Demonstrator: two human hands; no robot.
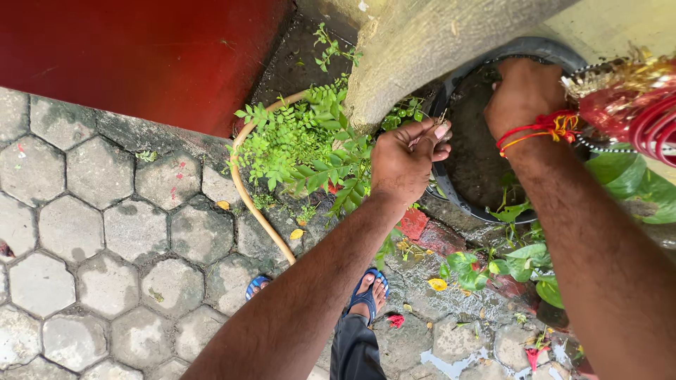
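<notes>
My left hand [405, 162] hovers at the near rim of a dark round pot [451, 200], fingers pinched on a small dry bit of plant matter [441, 118]. My right hand [522, 91] reaches into the pot, fingers buried in the dark wet soil [479, 162]. A red and yellow thread [542, 128] is tied round my right wrist. The fingertips of the right hand are hidden in the soil.
A thick pale tree trunk [415, 49] rises beside the pot. A leafy green plant [303, 144] and a tan hose [257, 211] lie left of it. Hexagonal grey pavers [91, 246], a red wall [141, 56], red bangles [634, 112], my blue sandals [366, 292].
</notes>
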